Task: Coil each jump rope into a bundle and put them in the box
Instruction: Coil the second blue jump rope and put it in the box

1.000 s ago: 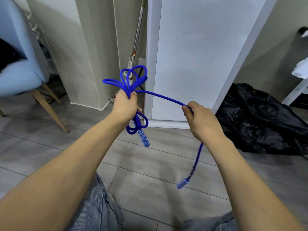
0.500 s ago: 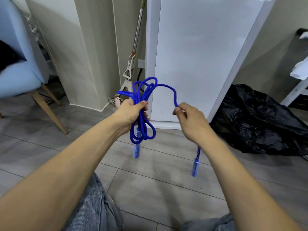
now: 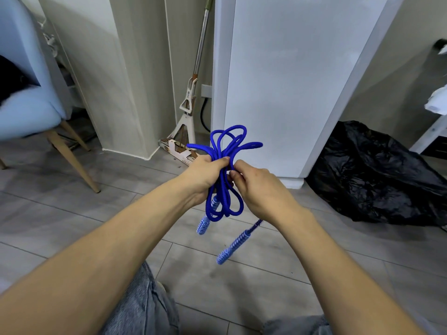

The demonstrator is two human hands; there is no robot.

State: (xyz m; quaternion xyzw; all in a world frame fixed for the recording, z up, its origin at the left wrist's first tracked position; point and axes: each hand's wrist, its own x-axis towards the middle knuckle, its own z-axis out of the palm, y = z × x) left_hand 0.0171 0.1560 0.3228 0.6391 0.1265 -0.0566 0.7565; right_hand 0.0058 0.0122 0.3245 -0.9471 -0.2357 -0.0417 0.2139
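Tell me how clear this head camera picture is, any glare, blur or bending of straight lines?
Head view: the blue jump rope and both hands, left hand and right hand, are fairly sharp; soft glare runs along the top of the white cabinet; wide-angle distortion tilts the walls and mop and swells the forearms; the blue chair at the left edge is smeared.

The room was evenly and fairly brightly lit by soft, diffuse light. The glossy white cabinet [image 3: 297,76] carried pale glare along its top edge, and the black plastic bag [image 3: 377,175] showed small crinkled highlights. Shadows were faint; a soft one lay on the grey floor [image 3: 242,281] under the blue chair [image 3: 26,110]. Wide-angle distortion bent the wall edges outward toward the frame's sides and stretched the forearms at the bottom. The centre was reasonably sharp, while the chair at the left edge looked smeared.
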